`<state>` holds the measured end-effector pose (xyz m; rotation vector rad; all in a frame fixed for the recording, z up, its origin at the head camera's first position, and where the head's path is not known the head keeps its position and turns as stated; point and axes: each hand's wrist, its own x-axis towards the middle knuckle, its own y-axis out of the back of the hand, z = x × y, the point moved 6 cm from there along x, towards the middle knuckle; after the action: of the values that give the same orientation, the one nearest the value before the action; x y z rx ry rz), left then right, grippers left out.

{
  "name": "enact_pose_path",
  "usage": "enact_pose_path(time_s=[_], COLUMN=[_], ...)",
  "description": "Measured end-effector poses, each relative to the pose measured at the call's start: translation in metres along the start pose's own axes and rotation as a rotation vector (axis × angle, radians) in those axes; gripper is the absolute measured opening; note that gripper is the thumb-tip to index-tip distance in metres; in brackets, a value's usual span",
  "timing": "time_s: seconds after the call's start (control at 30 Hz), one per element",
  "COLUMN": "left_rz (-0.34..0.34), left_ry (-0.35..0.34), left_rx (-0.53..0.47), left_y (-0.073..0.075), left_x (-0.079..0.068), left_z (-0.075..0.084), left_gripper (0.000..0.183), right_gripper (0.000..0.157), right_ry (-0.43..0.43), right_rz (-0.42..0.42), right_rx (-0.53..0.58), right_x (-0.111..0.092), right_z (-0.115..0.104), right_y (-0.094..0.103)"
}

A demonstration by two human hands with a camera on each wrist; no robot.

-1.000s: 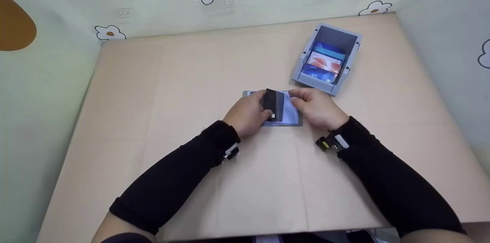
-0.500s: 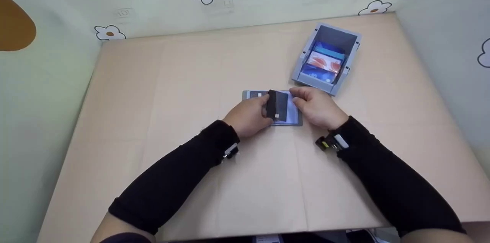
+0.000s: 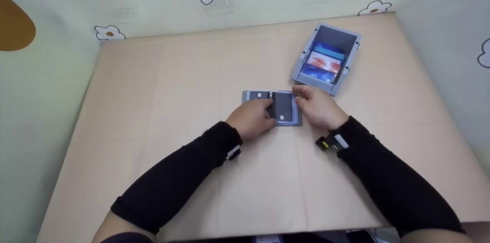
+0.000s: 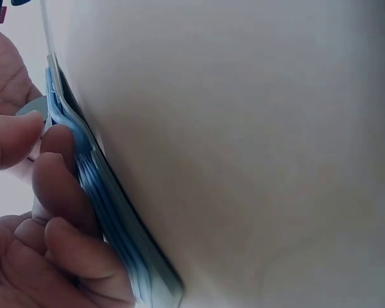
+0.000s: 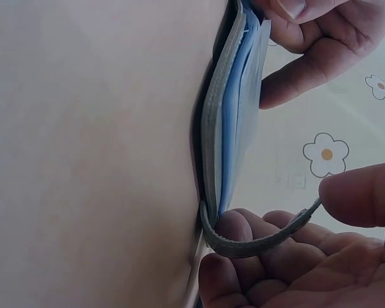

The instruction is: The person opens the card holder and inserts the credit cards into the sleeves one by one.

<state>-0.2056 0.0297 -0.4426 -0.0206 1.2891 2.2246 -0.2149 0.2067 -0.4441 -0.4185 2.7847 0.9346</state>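
Observation:
A grey card holder (image 3: 299, 123) with bluish clear sleeves (image 4: 93, 173) lies opened out on the table. A black bank card (image 3: 283, 107) with a pale chip sits mostly within the right-hand sleeve, greyed by the plastic; a black strip along its left edge is uncovered. My left hand (image 3: 250, 118) grips that edge with curled fingers. Another dark card (image 3: 257, 95) shows in the left-hand sleeve, partly under my hand. My right hand (image 3: 317, 107) holds the holder's right side, and in the right wrist view its thumb touches the curved grey strap (image 5: 256, 247).
Behind the right hand, an angled grey bin (image 3: 313, 82) contains several colourful cards (image 3: 324, 61). The table (image 3: 172, 82) has a pale beige cover and meets flower-patterned walls at the back and sides.
The black card has slid rightward under the clear sleeve, its uncovered strip narrowing and its chip now covered. My left hand has followed it slightly right. The right hand stays almost still.

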Motion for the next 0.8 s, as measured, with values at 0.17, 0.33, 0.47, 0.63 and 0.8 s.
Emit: enact_pose_path(time_s=[0.17,0.33,0.47,0.63,0.8], left_rz=[-0.015,0.001,0.052,0.081,0.086], left_ry=[0.011,0.02,0.003,-0.044,-0.061], left_rx=[0.011,0.027,0.065,0.204,0.306], left_y=[-0.002,-0.002,-0.002,-0.004,-0.006], left_x=[0.002,0.004,0.005,0.006,0.01], left_z=[0.001,0.003,0.009,0.021,0.03], left_gripper=[0.068,0.069,0.076,0.088,0.081], right_gripper=[0.05,0.051,0.05,0.048,0.045], right_ry=[-0.027,-0.056,-0.048,-0.016,0.041], right_rz=[-0.003,-0.007,-0.008,0.014,0.112], right_rx=[0.044,0.076,0.106,0.155,0.158], right_x=[0.0,0.0,0.0,-0.002,-0.011], right_z=[0.001,0.002,0.002,-0.002,-0.016], right_y=[0.001,0.002,0.004,0.009,0.021])
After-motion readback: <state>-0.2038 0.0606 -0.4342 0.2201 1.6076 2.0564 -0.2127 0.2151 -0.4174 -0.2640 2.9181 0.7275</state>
